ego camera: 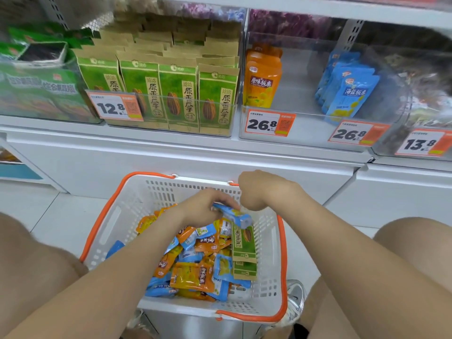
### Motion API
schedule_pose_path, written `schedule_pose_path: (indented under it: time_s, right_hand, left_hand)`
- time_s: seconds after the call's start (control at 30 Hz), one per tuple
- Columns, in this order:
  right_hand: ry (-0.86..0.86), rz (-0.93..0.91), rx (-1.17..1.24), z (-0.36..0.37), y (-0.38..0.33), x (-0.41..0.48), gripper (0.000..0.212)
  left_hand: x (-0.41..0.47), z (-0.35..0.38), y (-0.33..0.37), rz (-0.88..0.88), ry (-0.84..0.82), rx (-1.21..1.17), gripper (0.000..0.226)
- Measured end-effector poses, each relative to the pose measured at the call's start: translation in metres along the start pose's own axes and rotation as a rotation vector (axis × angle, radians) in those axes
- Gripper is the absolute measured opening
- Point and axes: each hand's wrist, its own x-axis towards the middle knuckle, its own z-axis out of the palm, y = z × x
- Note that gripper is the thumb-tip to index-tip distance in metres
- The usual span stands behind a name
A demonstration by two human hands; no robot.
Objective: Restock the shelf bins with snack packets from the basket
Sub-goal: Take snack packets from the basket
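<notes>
Gripping a blue plastic snack packet (234, 216) over the white orange-rimmed basket (269, 243) for shelving, left hand (203, 207) fingers curl; right hand (261, 189) fingers are hidden.

Glossy packets (193, 277), perforated plastic basket (266, 241)

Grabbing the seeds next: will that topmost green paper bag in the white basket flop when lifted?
The green paper bag likely stays fairly stiff: identical bags stand upright on the shelf. Probably light too, since it lies atop loose orange and blue packets.
</notes>
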Motion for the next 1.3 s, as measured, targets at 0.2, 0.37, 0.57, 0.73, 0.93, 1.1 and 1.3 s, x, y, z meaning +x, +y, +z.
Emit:
schedule_pose_path:
  time_s: [0.2, 0.37, 0.57, 0.73, 0.93, 1.1, 1.3]
  right_hand:
    - [0.018, 0.199, 0.749, -0.013, 0.019, -0.008, 0.026]
    - [0.06, 0.216, 1.144, -0.011, 0.019, -0.007, 0.027]
    - [0.148, 0.182, 1.213, -0.011, 0.02, -0.013, 0.035]
    - [0.283, 0.151, 1.136, -0.017, 0.024, -0.018, 0.031]
    - [0.357, 0.114, 1.127, -0.027, 0.028, -0.022, 0.039]
    - [0.45, 0.07, 0.992, -0.046, 0.033, -0.027, 0.048]
    - [0.509, -0.081, 0.881, -0.091, 0.071, -0.052, 0.031]
  left_hand:
    - [-0.001, -0.012, 0.035, 0.231, 0.386, -0.214, 0.042]
    - [-0.003, -0.016, 0.039, 0.166, 0.75, -0.181, 0.059]
    - [-0.014, -0.021, 0.078, -0.002, 0.641, -0.808, 0.029]
    - [-0.021, -0.02, 0.097, 0.059, 0.65, -0.839, 0.034]
    - [-0.016, -0.022, 0.103, 0.155, 0.648, -0.783, 0.019]
    - [-0.008, -0.028, 0.118, 0.236, 0.74, -0.548, 0.025]
    - [0.008, -0.043, 0.15, 0.321, 0.798, -0.412, 0.028]
